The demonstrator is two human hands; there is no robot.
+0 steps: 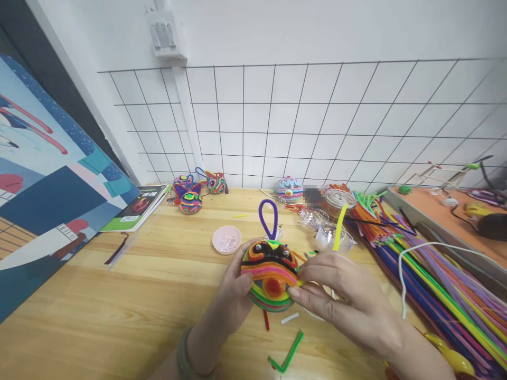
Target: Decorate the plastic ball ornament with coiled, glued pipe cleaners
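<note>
A round ornament (269,272) covered in coloured pipe cleaners, with a face and an orange nose, sits in my left hand (235,287). The thumb lies across its left front, and the fingers behind it are hidden. A purple loop (268,219) stands up from its top. At the ornament's right side, the fingertips of my right hand (346,298) pinch a yellow pipe cleaner (339,227); its long end rises behind the hand. On the table below lie a bent green pipe cleaner (291,353), a short red piece (266,320) and a white piece (290,318).
Behind the hands are a pink dish (226,228) of small bits, clear plastic shells (335,237) and a striped ball (289,190). Ornaments (190,201) and a book (137,208) sit at the back left. Pipe cleaner bundles (435,285) and a white cable (402,279) lie right.
</note>
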